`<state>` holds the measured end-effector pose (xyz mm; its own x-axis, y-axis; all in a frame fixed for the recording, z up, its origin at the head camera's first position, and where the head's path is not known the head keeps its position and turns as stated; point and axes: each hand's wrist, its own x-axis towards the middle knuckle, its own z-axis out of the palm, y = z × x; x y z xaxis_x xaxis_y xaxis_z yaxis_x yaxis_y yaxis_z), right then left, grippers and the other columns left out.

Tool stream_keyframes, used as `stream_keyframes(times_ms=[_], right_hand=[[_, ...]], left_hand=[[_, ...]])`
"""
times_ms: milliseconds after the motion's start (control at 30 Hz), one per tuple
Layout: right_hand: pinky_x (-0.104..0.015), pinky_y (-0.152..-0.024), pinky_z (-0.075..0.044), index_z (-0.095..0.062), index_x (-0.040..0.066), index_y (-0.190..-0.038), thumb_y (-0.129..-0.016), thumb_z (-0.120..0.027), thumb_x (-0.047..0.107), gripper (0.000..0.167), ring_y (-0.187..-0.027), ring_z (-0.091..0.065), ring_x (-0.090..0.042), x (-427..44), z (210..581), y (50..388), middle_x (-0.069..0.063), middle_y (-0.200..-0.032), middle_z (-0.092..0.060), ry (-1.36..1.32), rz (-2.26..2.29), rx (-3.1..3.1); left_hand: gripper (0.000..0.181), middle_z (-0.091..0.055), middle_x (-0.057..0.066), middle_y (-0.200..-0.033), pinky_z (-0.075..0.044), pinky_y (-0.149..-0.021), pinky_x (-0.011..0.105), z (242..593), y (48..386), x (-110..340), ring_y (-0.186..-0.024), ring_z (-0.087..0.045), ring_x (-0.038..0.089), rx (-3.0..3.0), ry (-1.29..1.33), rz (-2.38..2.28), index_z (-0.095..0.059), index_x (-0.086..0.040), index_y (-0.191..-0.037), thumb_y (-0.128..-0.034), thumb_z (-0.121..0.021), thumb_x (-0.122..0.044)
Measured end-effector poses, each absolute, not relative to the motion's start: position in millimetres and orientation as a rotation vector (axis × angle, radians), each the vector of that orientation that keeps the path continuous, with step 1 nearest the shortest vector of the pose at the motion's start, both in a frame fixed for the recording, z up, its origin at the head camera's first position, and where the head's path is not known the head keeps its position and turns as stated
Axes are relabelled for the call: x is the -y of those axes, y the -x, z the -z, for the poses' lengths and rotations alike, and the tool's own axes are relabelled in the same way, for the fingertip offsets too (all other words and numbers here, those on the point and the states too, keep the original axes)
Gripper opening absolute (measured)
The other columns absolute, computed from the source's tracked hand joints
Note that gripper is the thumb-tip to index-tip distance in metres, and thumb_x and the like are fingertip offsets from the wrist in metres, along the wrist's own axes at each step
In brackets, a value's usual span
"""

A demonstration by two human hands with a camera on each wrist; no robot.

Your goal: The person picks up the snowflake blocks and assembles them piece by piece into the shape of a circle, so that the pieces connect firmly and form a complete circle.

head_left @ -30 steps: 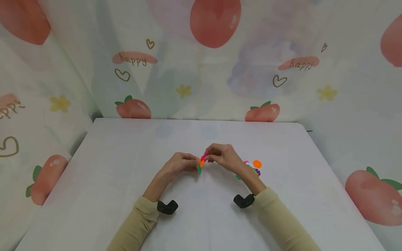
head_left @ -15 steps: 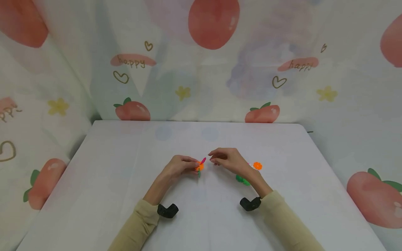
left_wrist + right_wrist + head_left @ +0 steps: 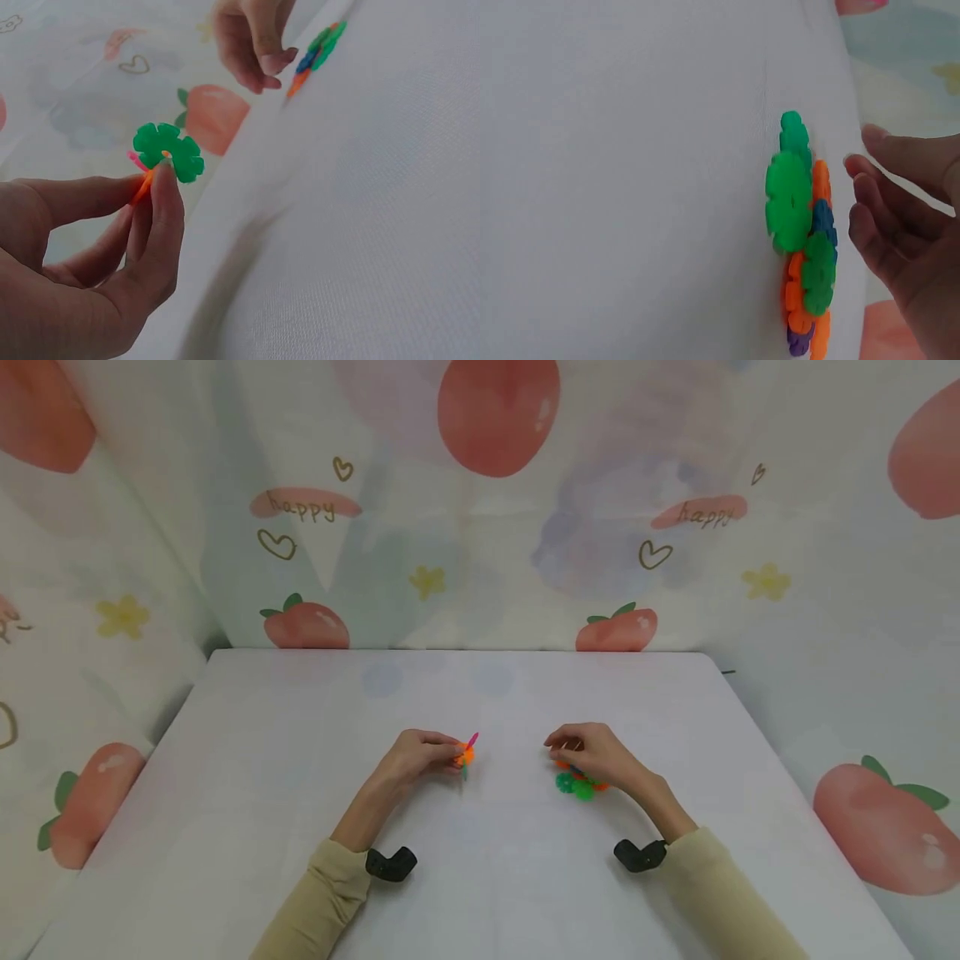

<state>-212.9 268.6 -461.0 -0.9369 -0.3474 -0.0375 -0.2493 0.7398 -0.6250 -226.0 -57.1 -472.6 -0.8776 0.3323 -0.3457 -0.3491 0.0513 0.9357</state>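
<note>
Several joined discs (image 3: 155, 140) (green one petal-notched; orange, pink): left hand (image 3: 412, 752) grip pinching them; right hand (image 3: 602, 752) grip apart.

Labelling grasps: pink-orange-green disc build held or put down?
Held: the left hand pinches the disc build between thumb and index finger.

Back cloth (image 3: 487, 547), left: "happy", handwritten in brown across a red smear (image 3: 305, 502).
Back cloth, right: "happy" again, across another red smear (image 3: 700, 512).
Hearts: brown outlines, a small heart (image 3: 342, 468) above the left word and a larger heart (image 3: 277, 544) below it; the right word has a similar pair.
Side cloth (image 3: 56, 560), far left: lettering (image 3: 13, 626) cut off by the view's edge, too little to read.
</note>
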Motion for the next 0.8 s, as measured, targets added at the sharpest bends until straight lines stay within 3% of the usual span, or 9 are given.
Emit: stream_keyframes(times_ms=[167,333,533,800], right_hand=[[-0.033,-0.079,-0.054,-0.074,0.003,-0.108,-0.090,-0.078,0.012,0.021,-0.086,-0.061,-0.017,-277.6,466.2,215.8,-0.005,-0.097,-0.071,0.438,0.850,-2.839],[-0.030,-0.078,-0.053,-0.071,-0.001,-0.105,-0.087,-0.083,0.017,0.028,-0.087,-0.057,-0.020,-275.4,471.4,217.3,-0.008,-0.097,-0.067,0.408,0.794,-2.816],[-0.027,-0.075,-0.052,-0.064,0.003,-0.104,-0.087,-0.083,0.016,0.029,-0.083,-0.058,-0.018,-268.1,471.7,218.9,-0.006,-0.091,-0.066,0.385,0.886,-2.802],[-0.025,-0.070,-0.050,-0.071,0.007,-0.108,-0.091,-0.078,0.013,0.019,-0.072,-0.058,-0.013,-248.2,470.7,226.0,0.001,-0.078,-0.067,0.458,1.080,-2.792]], left_hand=[[0.027,-0.076,0.013,-0.095,-0.062,-0.077,0.030,472.4,229.2,59.5,-0.070,-0.074,0.014,-1.849,0.031,-1.889,-0.071,0.011,-0.115,-0.0937,-0.072,-0.006],[0.026,-0.076,0.012,-0.094,-0.062,-0.078,0.031,473.0,228.5,59.7,-0.069,-0.074,0.013,-1.854,0.056,-1.886,-0.072,0.011,-0.114,-0.0933,-0.073,-0.005],[0.027,-0.075,0.014,-0.096,-0.062,-0.081,0.034,473.7,228.1,58.8,-0.070,-0.074,0.014,-1.853,0.035,-1.894,-0.071,0.011,-0.116,-0.0937,-0.072,-0.005],[0.025,-0.075,0.014,-0.096,-0.062,-0.078,0.030,473.0,228.2,57.9,-0.069,-0.073,0.014,-1.885,0.070,-1.873,-0.072,0.010,-0.114,-0.0943,-0.072,-0.006]])
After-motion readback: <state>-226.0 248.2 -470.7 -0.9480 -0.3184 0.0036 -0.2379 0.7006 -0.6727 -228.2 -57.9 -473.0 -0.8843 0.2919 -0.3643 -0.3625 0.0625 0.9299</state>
